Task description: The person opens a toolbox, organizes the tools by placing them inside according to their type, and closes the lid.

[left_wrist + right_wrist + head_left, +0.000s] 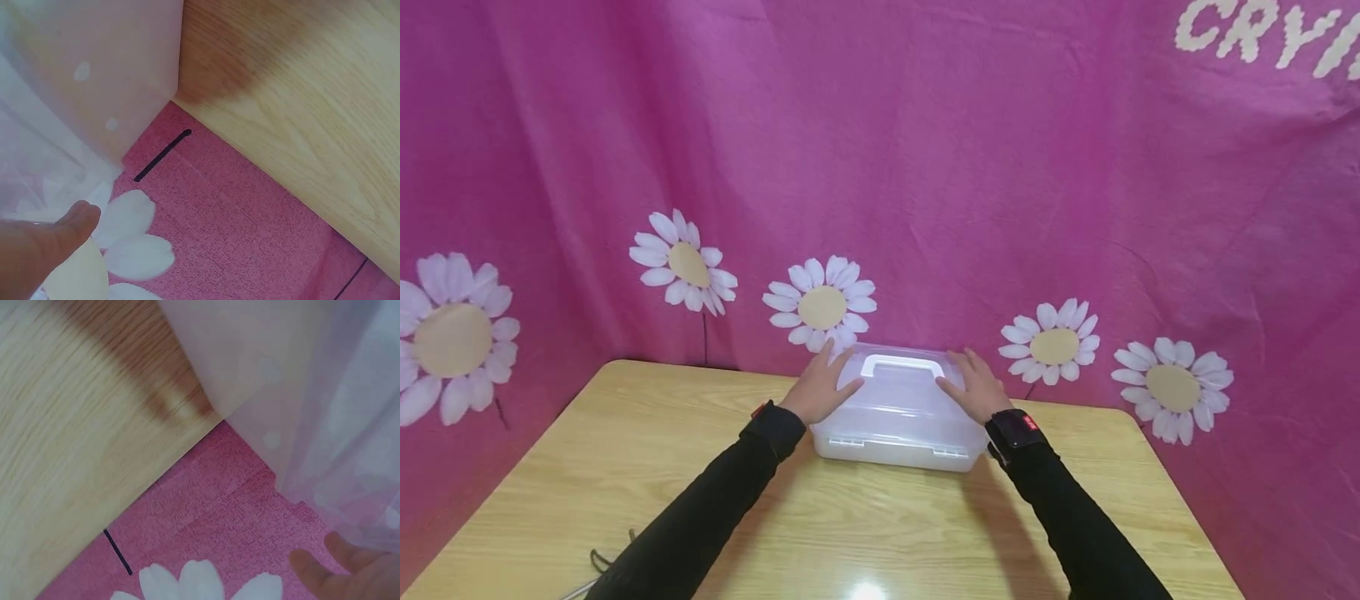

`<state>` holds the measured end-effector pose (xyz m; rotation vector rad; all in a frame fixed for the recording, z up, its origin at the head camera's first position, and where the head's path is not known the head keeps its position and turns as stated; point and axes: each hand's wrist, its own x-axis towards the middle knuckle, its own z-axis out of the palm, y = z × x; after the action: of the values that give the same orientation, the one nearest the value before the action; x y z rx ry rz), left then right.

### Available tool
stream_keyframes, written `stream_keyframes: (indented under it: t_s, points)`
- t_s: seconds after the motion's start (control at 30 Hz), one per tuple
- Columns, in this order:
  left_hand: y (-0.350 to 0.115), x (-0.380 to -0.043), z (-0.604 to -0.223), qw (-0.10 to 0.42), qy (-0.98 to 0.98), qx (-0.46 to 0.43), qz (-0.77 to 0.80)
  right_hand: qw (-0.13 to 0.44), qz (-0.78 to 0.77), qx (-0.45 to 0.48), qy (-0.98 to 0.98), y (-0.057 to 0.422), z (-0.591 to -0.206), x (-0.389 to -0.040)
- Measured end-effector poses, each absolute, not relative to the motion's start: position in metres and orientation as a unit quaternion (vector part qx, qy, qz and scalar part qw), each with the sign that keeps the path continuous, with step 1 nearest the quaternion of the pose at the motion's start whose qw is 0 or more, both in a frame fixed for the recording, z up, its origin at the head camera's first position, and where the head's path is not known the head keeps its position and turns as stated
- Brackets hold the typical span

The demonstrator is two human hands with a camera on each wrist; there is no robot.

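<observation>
A translucent plastic storage box [898, 425] with a white carrying handle [902, 363] on its lid stands at the table's back edge. On its left side my left hand [822, 387] lies with fingers spread and thumb over the lid. My right hand [979, 387] mirrors it on the right side, thumb pointing toward the handle. In the left wrist view, the box wall [94, 69] fills the upper left, with fingertips [81, 219] at its far edge. The right wrist view shows the opposite wall [262, 381] and fingertips [306, 562] near its far edge.
The box stands on a light wooden table [820, 533]. A pink curtain [925, 167] printed with white daisies hangs right behind it. A thin dark cord [598, 560] with a grey rod lies at the front left, partly behind the left sleeve.
</observation>
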<state>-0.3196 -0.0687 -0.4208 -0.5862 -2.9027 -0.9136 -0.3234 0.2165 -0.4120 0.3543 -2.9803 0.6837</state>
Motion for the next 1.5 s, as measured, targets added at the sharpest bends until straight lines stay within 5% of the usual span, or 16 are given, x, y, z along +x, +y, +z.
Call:
stream_keyframes:
  t_s: [1.1,1.27,1.4,1.5]
  points:
    - [-0.068,-0.249,-0.423,0.063,-0.943,-0.157,-0.285,0.052,0.214,0.166,-0.961,0.215,-0.409,-0.273]
    - [-0.06,-0.238,-0.418,0.122,-0.961,-0.147,-0.201,0.046,0.22,0.167,-0.96,0.214,-0.409,-0.271]
    - [-0.041,-0.222,-0.415,0.185,-0.951,-0.216,-0.118,0.047,0.219,0.167,-0.96,0.214,-0.409,-0.27]
    - [-0.026,-0.211,-0.416,0.177,-0.937,-0.291,-0.072,0.058,0.211,0.168,-0.961,0.213,-0.41,-0.27]
